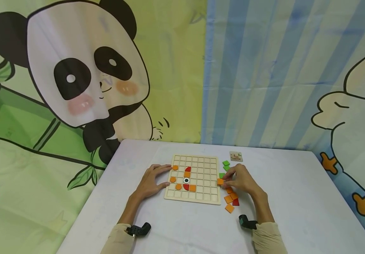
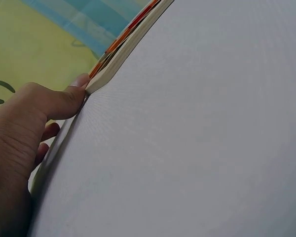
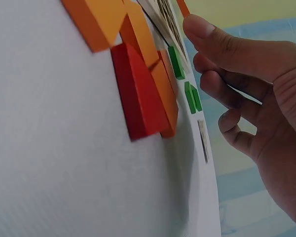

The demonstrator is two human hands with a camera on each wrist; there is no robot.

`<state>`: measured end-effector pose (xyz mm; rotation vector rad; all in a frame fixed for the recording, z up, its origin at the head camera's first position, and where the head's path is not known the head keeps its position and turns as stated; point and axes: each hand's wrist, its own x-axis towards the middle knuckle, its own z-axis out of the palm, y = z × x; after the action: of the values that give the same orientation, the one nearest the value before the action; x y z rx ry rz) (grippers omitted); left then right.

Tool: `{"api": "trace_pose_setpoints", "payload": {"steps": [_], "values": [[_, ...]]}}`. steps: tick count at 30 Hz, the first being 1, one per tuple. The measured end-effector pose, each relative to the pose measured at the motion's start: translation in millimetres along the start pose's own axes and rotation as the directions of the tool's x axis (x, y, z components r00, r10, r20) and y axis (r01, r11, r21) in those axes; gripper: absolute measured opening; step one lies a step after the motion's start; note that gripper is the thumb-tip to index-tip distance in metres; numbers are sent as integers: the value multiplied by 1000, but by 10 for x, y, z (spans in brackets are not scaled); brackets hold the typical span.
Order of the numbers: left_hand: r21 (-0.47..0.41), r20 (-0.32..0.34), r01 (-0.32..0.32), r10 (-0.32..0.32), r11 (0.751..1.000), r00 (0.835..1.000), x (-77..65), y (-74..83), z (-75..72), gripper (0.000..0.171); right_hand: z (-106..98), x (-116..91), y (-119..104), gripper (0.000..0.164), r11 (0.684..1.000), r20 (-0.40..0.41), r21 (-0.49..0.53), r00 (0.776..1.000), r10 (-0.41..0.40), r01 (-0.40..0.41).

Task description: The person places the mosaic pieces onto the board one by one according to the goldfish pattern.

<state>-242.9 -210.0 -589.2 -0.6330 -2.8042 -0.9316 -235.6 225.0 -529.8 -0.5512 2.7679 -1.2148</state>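
Orange square tile | at right edge of pale board | right-hand grip nearer, pinched on tile; board lies leftward | left-hand grip spread apart, touching board's left edge

Head view: bright, diffuse, fairly even light on the white worktop; printed card near the worktop's far edge too small and soft to read. Left wrist view: dimmer, worktop rendered grey. Right wrist view: dim; soft shadow band toward the worktop's edge; fabric backdrop beyond the worktop blurred.
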Motion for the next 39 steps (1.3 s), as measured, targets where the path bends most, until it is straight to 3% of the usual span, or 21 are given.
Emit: {"api": "trace_pose_setpoints", "payload": {"steps": [19,29,39], "values": [[0,-9,-11,11,1000,1000,18,16,-3,68,193,101,-53,19,994,20,13,994,-112,112],[7,-9,-15,15,1000,1000,13,-3,0,68,276,156,-117,19,979,24,47,980,-199,197],[6,2,-3,3,1000,1000,9,-12,0,68,375,228,-201,19,982,32,35,982,-185,184]]}}
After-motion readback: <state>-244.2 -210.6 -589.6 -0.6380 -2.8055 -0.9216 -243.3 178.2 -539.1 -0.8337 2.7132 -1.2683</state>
